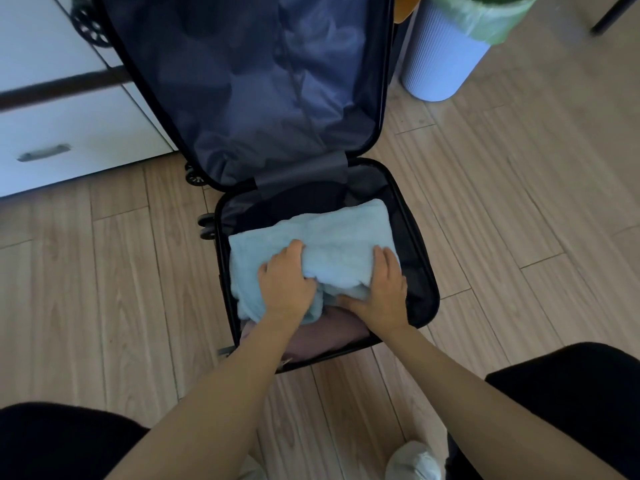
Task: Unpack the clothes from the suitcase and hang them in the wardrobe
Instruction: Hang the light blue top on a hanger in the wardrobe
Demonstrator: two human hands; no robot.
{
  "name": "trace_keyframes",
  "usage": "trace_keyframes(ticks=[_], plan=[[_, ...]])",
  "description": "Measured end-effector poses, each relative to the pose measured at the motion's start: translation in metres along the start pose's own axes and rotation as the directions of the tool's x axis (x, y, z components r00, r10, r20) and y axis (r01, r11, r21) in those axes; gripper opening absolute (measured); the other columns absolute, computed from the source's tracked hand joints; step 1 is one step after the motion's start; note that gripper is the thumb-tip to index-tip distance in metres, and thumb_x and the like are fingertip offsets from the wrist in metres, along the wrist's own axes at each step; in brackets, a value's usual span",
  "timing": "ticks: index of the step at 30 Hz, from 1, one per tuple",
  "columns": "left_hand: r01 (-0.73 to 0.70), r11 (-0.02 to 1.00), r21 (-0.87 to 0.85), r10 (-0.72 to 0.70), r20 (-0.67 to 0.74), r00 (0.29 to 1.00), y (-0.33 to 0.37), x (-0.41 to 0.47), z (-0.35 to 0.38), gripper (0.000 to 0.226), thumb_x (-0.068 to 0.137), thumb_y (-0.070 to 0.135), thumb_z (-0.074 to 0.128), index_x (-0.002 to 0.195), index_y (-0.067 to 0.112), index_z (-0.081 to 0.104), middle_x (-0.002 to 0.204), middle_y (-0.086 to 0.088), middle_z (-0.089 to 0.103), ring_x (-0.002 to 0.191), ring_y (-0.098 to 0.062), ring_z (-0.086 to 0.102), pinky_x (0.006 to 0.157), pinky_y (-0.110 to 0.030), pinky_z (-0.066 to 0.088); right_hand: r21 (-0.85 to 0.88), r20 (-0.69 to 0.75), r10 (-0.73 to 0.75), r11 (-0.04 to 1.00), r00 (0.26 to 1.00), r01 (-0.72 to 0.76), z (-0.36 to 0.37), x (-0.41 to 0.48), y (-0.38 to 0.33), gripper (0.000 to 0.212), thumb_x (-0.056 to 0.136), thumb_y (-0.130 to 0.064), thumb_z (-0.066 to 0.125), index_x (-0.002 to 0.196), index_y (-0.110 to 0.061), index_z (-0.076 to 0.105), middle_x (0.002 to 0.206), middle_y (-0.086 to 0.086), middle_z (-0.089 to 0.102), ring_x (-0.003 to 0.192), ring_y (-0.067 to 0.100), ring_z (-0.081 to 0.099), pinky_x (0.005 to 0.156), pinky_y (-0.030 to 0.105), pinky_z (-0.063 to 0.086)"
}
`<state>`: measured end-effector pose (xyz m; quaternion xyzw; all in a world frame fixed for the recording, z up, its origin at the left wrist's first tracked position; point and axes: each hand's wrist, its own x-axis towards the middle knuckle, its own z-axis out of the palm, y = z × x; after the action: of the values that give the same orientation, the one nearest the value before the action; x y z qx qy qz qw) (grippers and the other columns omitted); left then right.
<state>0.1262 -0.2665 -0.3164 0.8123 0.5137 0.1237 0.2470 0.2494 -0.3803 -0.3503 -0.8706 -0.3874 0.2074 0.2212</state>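
In the open suitcase's [420,271] lower half, a folded blue garment [332,237] lies over a pink garment [329,336]. The left hand [285,285] curls its fingers [294,249] into the blue garment's near fold. The right hand [384,292] lays its fingers nearly straight on top, thumb tucked beneath.

A single view from the person's head, tilted steeply down and slightly forward over the open suitcase [415,271] on the floor [502,220]. It is close: the left hand [287,282] and right hand [381,289] grip a cloth [329,233] mid-frame. The wide lens seems to bow the floor planks outward.
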Motion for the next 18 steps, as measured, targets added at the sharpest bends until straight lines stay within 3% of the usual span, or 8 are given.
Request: trace_keyframes(ticks=[3,5,7,12,13,15,17,18], plan=[[0.025,0.991,-0.132,-0.034,-0.065,0.997,0.017,0.005,-0.013,0.027,0.074,0.017,0.056,0.101,0.014,0.058,0.084,-0.003,0.064,0.079,-0.026,0.060,0.074,-0.046,0.048,0.037,0.014,0.116,0.992,0.993,-0.117,-0.010,0.005,-0.002,0.102,0.065,-0.036,0.080,0.148,-0.016,0.023,0.149,0.017,0.024,0.136,0.036,0.028,0.102,0.055,0.035],[0.070,0.974,-0.214,-0.089,-0.080,0.993,0.026,0.009,-0.020,0.029,0.073,0.022,0.053,0.102,0.017,0.058,0.084,-0.002,0.065,0.080,-0.025,0.061,0.077,-0.047,0.049,0.202,0.001,0.091,0.975,0.996,-0.089,-0.017,0.011,-0.010,0.062,0.072,-0.024,0.067,0.129,-0.011,0.048,0.128,0.015,0.048,0.118,0.039,0.047,0.081,0.040,0.046],[0.127,0.960,-0.250,-0.153,-0.087,0.984,0.028,0.011,-0.025,0.033,0.074,0.021,0.054,0.107,0.019,0.057,0.094,0.000,0.065,0.089,-0.024,0.061,0.084,-0.047,0.048,0.262,-0.030,0.098,0.961,0.995,-0.087,-0.033,0.020,-0.024,0.032,0.075,-0.022,0.055,0.105,-0.010,0.055,0.099,0.007,0.060,0.095,0.033,0.059,0.065,0.029,0.040],[0.232,0.940,-0.251,-0.281,-0.180,0.943,0.035,0.013,-0.045,0.061,0.071,0.008,0.066,0.129,0.014,0.048,0.135,-0.006,0.047,0.125,-0.026,0.043,0.102,-0.044,0.033,0.165,-0.029,0.090,0.983,0.996,-0.084,-0.084,0.041,-0.067,0.050,0.075,-0.007,0.057,0.121,-0.018,0.041,0.075,-0.002,0.055,0.060,0.017,0.052,0.049,0.026,0.034],[0.172,0.943,-0.285,-0.247,-0.252,0.936,0.042,0.011,-0.051,0.064,0.069,0.009,0.067,0.130,0.011,0.047,0.138,-0.009,0.045,0.128,-0.028,0.041,0.102,-0.045,0.032,0.176,-0.031,0.065,0.983,0.997,-0.059,-0.094,0.045,-0.078,0.047,0.075,-0.009,0.057,0.118,-0.018,0.043,0.074,-0.001,0.054,0.059,0.016,0.051,0.048,0.025,0.033],[-0.112,0.948,-0.298,-0.028,-0.428,0.903,0.052,0.001,-0.057,0.054,0.070,0.020,0.063,0.120,0.007,0.050,0.127,-0.011,0.051,0.118,-0.030,0.048,0.099,-0.046,0.038,0.215,-0.029,0.007,0.977,1.000,-0.001,-0.108,0.054,-0.097,0.042,0.072,-0.017,0.057,0.113,-0.020,0.050,0.087,0.002,0.059,0.070,0.018,0.056,0.054,0.025,0.036],[-0.303,0.909,-0.286,0.152,-0.450,0.880,0.058,-0.008,-0.060,0.047,0.074,0.035,0.062,0.110,0.007,0.052,0.113,-0.007,0.055,0.104,-0.026,0.053,0.091,-0.047,0.044,0.243,0.004,-0.032,0.970,0.999,0.030,-0.122,0.064,-0.116,0.042,0.071,-0.019,0.060,0.113,-0.017,0.055,0.099,0.004,0.060,0.085,0.021,0.058,0.064,0.027,0.040],[-0.312,0.907,-0.282,0.178,-0.414,0.893,0.061,-0.012,-0.061,0.053,0.073,0.044,0.064,0.111,0.009,0.050,0.112,-0.005,0.055,0.103,-0.024,0.054,0.090,-0.048,0.044,0.244,0.039,-0.028,0.969,0.999,0.018,-0.129,0.069,-0.124,0.039,0.074,-0.017,0.061,0.113,-0.016,0.055,0.099,0.003,0.059,0.088,0.020,0.057,0.068,0.029,0.041]])
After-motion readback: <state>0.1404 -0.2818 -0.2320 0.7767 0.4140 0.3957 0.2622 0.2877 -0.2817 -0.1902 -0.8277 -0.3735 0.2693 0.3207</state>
